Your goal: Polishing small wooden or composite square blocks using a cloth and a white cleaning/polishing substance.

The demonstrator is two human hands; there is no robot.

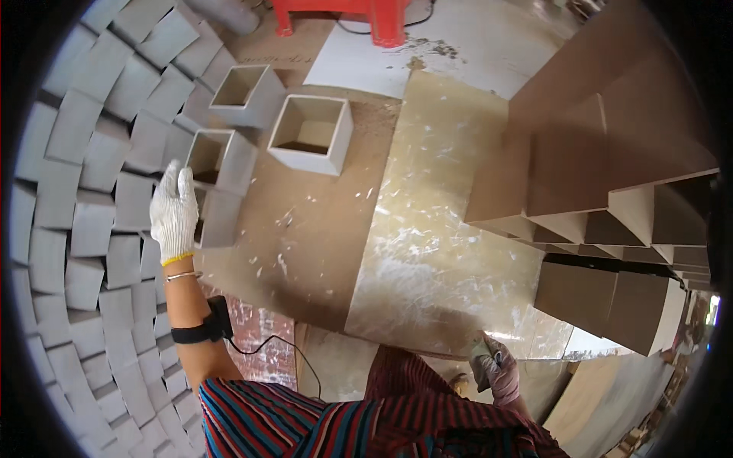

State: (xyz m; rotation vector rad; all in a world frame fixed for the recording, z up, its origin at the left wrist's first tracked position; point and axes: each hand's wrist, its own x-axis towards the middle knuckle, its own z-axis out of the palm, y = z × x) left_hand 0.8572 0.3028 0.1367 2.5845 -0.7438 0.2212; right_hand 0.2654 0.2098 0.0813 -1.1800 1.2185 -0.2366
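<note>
My left hand, in a white knitted glove with a yellow cuff, reaches along the left side of the table. Its fingers are stretched out, beside a pale open box and near another open box. Whether it touches either one I cannot tell. Two more pale square boxes, a farther one and one to its right, stand with their openings showing. My right hand, in a stained greyish-pink glove, is low by the table's near edge. Its fingers are curled around or against something greyish that I cannot make out.
Stacked pale boxes form a wall on the left. Large brown boards and dividers rise at the right, above a brown box. A paint-marked yellowish sheet covers part of the brown table. Beyond is a red stool.
</note>
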